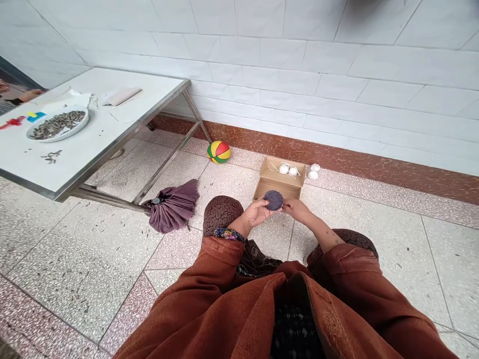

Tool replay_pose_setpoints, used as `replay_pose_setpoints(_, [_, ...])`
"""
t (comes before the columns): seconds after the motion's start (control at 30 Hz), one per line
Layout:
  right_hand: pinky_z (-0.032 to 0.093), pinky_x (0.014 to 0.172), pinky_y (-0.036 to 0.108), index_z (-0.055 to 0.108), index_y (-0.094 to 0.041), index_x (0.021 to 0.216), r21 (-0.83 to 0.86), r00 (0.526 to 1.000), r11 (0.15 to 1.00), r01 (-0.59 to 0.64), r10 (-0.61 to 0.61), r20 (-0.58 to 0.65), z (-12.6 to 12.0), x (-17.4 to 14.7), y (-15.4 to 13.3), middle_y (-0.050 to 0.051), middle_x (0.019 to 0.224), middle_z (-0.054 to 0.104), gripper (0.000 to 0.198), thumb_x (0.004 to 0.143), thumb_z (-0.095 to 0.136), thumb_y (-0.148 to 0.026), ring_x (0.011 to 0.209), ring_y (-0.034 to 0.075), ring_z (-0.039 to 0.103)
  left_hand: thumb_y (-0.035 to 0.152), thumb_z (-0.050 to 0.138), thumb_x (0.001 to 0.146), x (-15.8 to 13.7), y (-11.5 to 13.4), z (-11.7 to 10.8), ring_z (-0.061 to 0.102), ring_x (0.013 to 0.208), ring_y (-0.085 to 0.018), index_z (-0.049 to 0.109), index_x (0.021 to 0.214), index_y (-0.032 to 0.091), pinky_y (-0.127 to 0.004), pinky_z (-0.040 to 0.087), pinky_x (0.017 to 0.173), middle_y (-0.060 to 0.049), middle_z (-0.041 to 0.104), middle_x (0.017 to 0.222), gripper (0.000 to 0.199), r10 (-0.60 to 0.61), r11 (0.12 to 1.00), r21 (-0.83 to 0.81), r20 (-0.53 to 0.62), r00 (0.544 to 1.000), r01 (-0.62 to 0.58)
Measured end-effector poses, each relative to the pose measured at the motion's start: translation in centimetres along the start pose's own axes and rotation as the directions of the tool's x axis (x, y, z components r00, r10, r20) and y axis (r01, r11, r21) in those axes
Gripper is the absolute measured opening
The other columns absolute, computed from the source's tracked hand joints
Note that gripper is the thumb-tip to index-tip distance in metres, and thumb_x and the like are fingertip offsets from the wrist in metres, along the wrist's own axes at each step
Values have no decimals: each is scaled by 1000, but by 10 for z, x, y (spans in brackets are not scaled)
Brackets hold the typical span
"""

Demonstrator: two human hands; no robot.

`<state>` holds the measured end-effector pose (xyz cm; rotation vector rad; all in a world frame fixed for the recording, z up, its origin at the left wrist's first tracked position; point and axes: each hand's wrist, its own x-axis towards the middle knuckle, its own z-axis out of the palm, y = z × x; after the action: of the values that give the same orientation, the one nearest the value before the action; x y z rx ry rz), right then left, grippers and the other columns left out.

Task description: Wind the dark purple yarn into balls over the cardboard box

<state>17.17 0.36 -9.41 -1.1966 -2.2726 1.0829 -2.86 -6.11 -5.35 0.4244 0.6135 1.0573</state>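
A ball of grey-purple yarn (274, 200) is gripped by my left hand (256, 213), its thumb on top and its fingers underneath. Close against the ball's right edge, my right hand (298, 210) has its fingertips pinched together; what they hold is too small to make out. Just beyond both hands an open cardboard box (281, 189) lies on the floor, partly hidden by the yarn ball and hands. White yarn balls (288, 169) with loose strands rest at its raised back flap. More white yarn balls (313, 172) lie on the floor to the box's right.
On the left stands a white table (123, 117) with a metal frame, bearing a plate (84, 122) of sunflower seeds. A purple cloth bag (175, 205) and a colourful ball (219, 152) lie near its legs. Another person's hand (32, 94) shows at far left. A tiled wall (292, 89) runs behind.
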Motion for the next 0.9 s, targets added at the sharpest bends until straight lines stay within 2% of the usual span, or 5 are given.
replay_pose_setpoints(0.2, [51,81,33,74,-23,89,44,986,987,152,-155,59,-13,-19,-23,5,89,73,29,98,55,-43,85,21,67,16,69,71,7,-5,-7,66,107,-21,62,110,17,-40,52,98,-8,71,112,39,67,997,36,-162,984,-62])
replay_pose_setpoints(0.43, [50,76,33,74,-23,88,94,978,975,201,-206,44,-25,-25,-39,6,85,71,33,96,56,-49,78,20,65,22,75,67,11,-16,-20,64,88,-18,63,108,18,-31,51,79,-6,68,101,43,-22,922,362,-303,953,136])
replay_pose_setpoints(0.57, [48,72,31,74,-23,83,76,982,979,191,-191,-10,-19,-22,-39,5,80,68,33,93,61,-52,73,19,62,24,75,66,7,-20,-20,61,90,-20,66,106,17,-28,49,74,-7,67,99,41,-65,843,497,-281,958,203])
replay_pose_setpoints(0.67, [48,75,31,74,-24,81,65,984,983,174,-171,-51,-12,-17,-36,5,80,69,31,92,64,-51,75,19,62,26,72,69,4,-22,-19,60,96,-21,68,112,18,-27,48,72,-8,67,107,45,-129,780,588,-184,975,214])
replay_pose_setpoints(0.9, [47,73,30,69,-23,76,98,987,991,96,-82,-140,-2,0,-13,4,78,69,28,91,64,-46,76,19,62,23,68,68,3,-21,-18,63,86,-19,63,125,21,-29,50,69,-8,69,106,58,-283,899,364,55,958,244])
